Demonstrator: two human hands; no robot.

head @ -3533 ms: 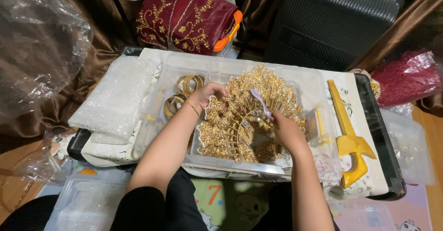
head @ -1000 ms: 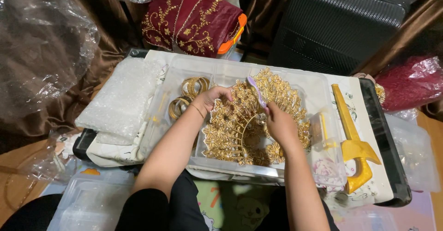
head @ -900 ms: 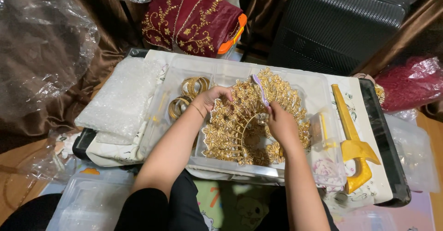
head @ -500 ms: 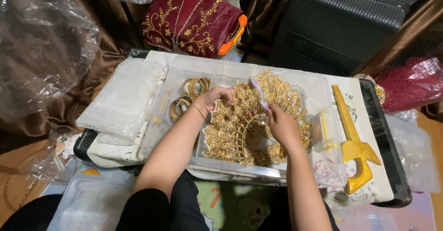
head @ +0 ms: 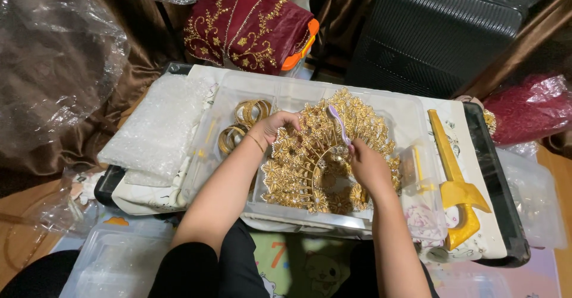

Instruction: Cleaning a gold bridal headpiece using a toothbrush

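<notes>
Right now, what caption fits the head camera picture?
Left hand steadies a gold crown while right hand cleans it with a purple brush.

Our arms are bare from the hands up past the elbows, with no sleeves showing over them. A thin bangle circles the wrist of our left hand (head: 275, 126). Our right hand (head: 370, 170) wears no ring or band that we can make out. Lower in view, black cloth covers our upper arms or lap; we cannot tell which garment it is.
</notes>
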